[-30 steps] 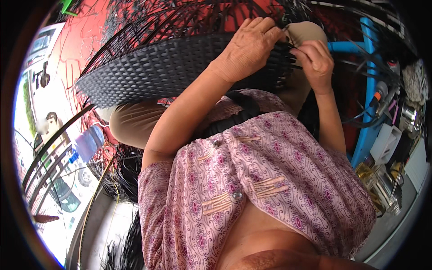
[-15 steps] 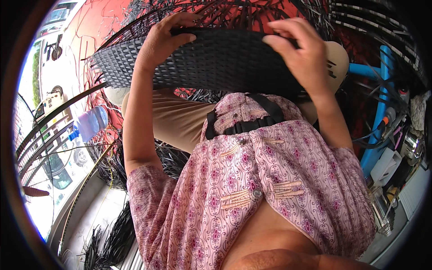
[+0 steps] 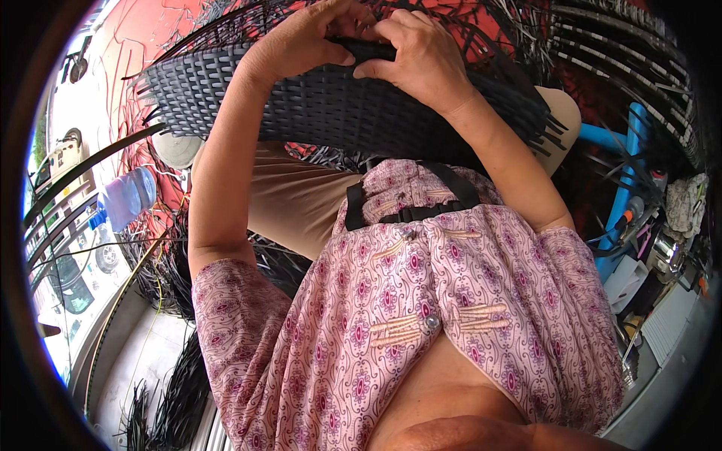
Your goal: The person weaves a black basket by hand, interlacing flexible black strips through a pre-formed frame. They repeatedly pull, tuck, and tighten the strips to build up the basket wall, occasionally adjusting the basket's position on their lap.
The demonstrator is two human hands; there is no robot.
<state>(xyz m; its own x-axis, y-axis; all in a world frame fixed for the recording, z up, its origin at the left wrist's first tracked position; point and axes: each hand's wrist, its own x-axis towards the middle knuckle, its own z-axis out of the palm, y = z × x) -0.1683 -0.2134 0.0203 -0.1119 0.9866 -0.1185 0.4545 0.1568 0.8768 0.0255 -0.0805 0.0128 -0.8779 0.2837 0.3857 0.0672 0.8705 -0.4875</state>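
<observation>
A dark woven wicker panel lies across my lap, its near face a tight weave of flat black strips. My left hand grips the panel's upper edge, thumb on the near side and fingers curled over the far side. Close beside it, my right hand pinches the same edge, thumb pointing toward the left thumb. Most of the fingertips are hidden behind the edge, so any single strip between them cannot be made out. Loose strip ends stick out at the panel's right end.
Blue tubing stands at the right, near a cluttered heap of tools and a metal container. A clear plastic bottle is at the left. Bundles of black strips lie lower left, and more strips cover the red floor.
My right hand has moved left along the upper edge, from above the panel's right part to beside my left hand, and has closed on the edge. The panel's right end has come into sight.
</observation>
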